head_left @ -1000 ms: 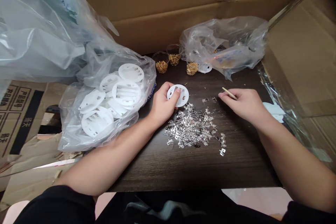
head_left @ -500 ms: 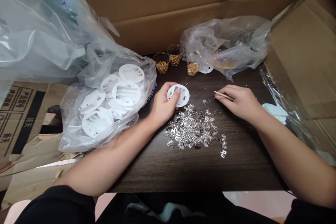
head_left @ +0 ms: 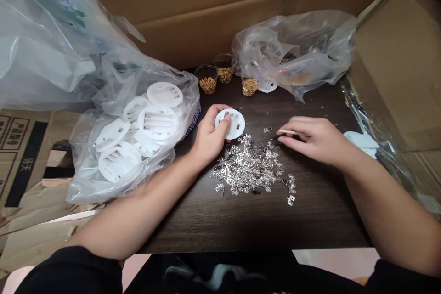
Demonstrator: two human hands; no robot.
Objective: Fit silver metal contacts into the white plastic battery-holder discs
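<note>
My left hand [head_left: 214, 137] grips a round white plastic battery case [head_left: 235, 130], its thumb pressed on the slotted face. In my right hand [head_left: 312, 138] is a thin wooden stick [head_left: 291, 132], lying between fingers and thumb, the thumb held a little below. A heap of small metal battery contacts [head_left: 250, 170], some with springs, spreads over the dark table just below the case. One loose contact [head_left: 268, 130] lies between the two hands.
Left, a clear plastic bag [head_left: 161, 152] holds several more white cases [head_left: 120, 161]. Behind are three clear cups of small golden parts [head_left: 208, 85] and a crumpled plastic bag [head_left: 320, 55]. Cardboard walls [head_left: 193, 0] stand at the back and right. White pieces [head_left: 361, 141] lie right.
The view has shifted slightly. My right thumb and fingers have moved a little apart, and the stick sits farther back in them. The case stays in my left hand, slightly turned.
</note>
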